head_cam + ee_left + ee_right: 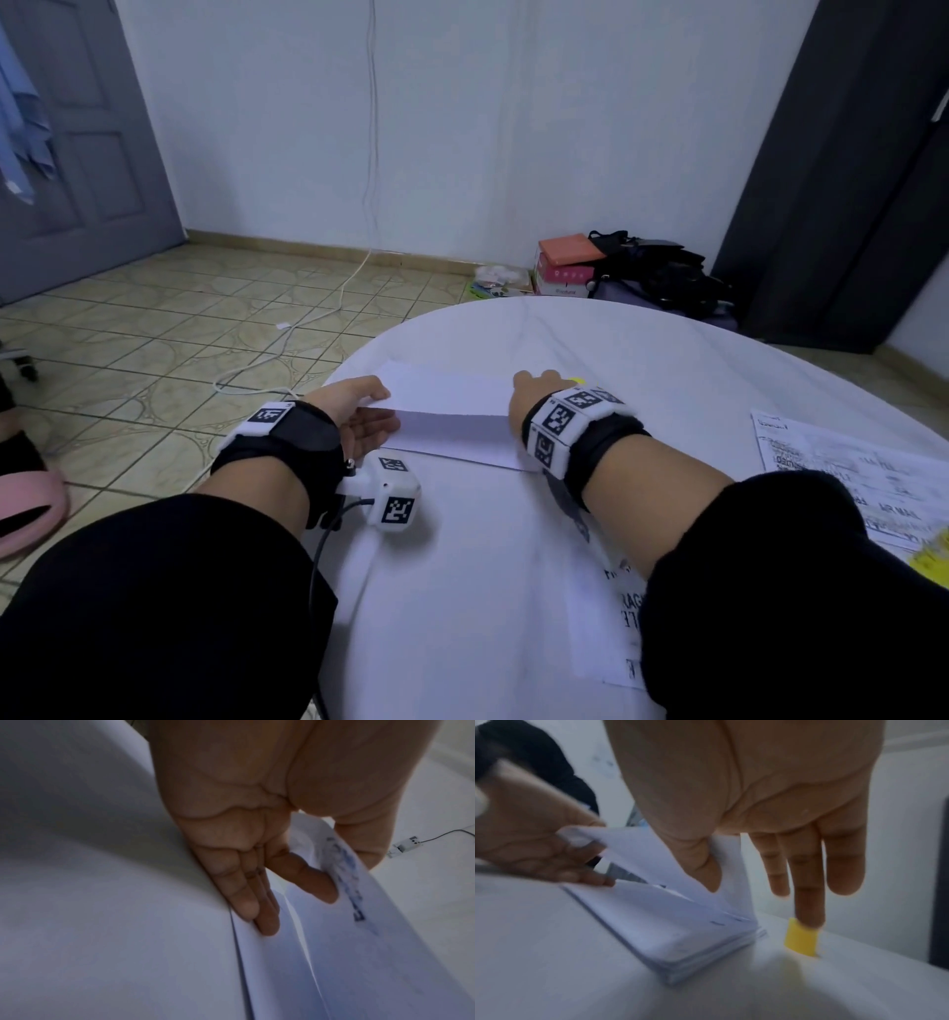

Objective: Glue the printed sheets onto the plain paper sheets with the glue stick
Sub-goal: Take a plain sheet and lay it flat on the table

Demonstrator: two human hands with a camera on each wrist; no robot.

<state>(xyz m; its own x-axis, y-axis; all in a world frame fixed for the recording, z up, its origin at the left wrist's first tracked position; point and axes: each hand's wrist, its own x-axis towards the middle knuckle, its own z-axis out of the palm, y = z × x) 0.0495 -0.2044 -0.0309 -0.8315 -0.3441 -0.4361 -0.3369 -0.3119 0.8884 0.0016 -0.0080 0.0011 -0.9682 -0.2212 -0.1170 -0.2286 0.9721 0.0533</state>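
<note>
A stack of white paper [454, 437] lies mid-table. Its top sheet [447, 391] is lifted between my two hands. My left hand [372, 411] pinches the sheet's left edge between thumb and forefinger; the left wrist view shows blurred print on this sheet [359, 892], while the other fingers [267, 919] press on the stack [282, 973]. My right hand [534, 390] holds the right edge, the thumb [706, 870] against the sheet [634, 845]. Its straight middle finger touches the top of a yellow glue stick part [800, 939] standing beside the stack [670, 933].
Printed sheets [847, 473] lie at the right edge of the round white table [667, 349], with a yellow item [934, 560] by them. Another printed sheet [611, 632] lies under my right forearm. Tiled floor, a cable and boxes lie beyond the table.
</note>
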